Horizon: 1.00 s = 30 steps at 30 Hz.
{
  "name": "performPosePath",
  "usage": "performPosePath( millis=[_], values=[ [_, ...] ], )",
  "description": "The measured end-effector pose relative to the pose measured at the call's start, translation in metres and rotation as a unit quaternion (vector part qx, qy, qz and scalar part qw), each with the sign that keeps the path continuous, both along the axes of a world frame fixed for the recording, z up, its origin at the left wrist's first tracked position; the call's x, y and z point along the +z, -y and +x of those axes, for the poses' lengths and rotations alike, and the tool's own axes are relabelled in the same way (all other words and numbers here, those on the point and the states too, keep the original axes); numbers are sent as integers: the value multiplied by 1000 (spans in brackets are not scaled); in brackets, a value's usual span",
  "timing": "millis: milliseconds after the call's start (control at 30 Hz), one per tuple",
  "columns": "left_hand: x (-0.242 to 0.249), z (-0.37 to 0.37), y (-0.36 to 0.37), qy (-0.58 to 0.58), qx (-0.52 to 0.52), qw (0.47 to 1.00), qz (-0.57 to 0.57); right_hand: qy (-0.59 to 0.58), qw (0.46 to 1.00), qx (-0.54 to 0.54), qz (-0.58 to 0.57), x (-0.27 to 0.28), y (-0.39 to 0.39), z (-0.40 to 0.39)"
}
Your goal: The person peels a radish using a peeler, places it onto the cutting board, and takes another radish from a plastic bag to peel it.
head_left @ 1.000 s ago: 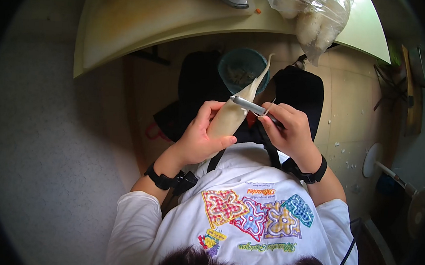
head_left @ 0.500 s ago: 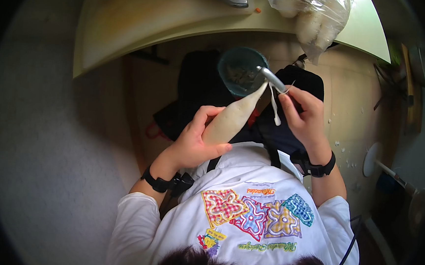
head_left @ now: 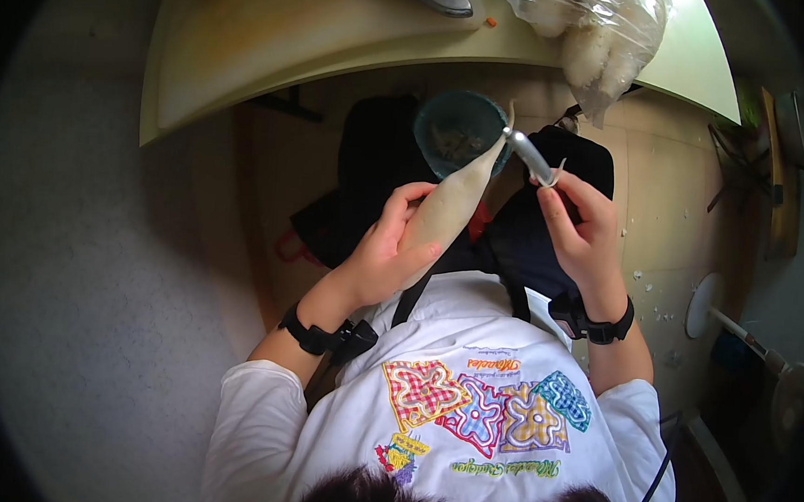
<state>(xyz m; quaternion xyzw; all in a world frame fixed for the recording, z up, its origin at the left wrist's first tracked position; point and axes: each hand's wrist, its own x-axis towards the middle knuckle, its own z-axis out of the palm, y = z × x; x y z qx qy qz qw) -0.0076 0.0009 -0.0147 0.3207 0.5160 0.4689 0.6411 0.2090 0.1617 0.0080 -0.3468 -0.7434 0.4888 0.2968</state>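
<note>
White radish (head_left: 454, 204), one: held above the lap, long axis slanting from near left to far right; thick end near, tapered tip pointing far, seen against the right rim of a teal bowl (head_left: 459, 109). Left hand (head_left: 389, 250): clasping the thick body. Right hand (head_left: 588, 229): gripping a peeler (head_left: 530, 156), head at the tip.

Near one basin (head_left: 460, 108), two hands (head_left: 385, 254) (head_left: 592, 229) are holding one radish (head_left: 454, 201) and one peeler (head_left: 530, 157); one bag (head_left: 611, 40) is lying beyond.

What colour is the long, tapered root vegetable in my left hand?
The long, tapered root vegetable is creamy white, clearest in the head view.
</note>
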Motion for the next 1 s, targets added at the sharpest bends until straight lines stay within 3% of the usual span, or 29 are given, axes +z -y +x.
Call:
performPosePath(
  millis=[133, 500, 567, 667, 933, 1000],
  values=[
    [3, 5, -4, -12, 30, 999, 2, 59, 987, 146, 42, 14, 10, -3],
    [8, 6, -2, 43, 43, 998, -19, 75, 982, 151, 81, 4, 20, -14],
    [2, 7, 0, -27, 45, 997, 63, 83, 980, 156, 93, 6, 20, -14],
    [-1, 7, 3, -56, 53, 993, 90, 90, 977, 158, 110, 7, 19, -13],
    [10, 10, 8, -40, 48, 995, 81, 44, 987, 74, 137, 8, 7, -15],
    [11, 9, 11, -19, 48, 997, 65, 49, 984, 93, 145, 6, 4, -13]
  ],
)
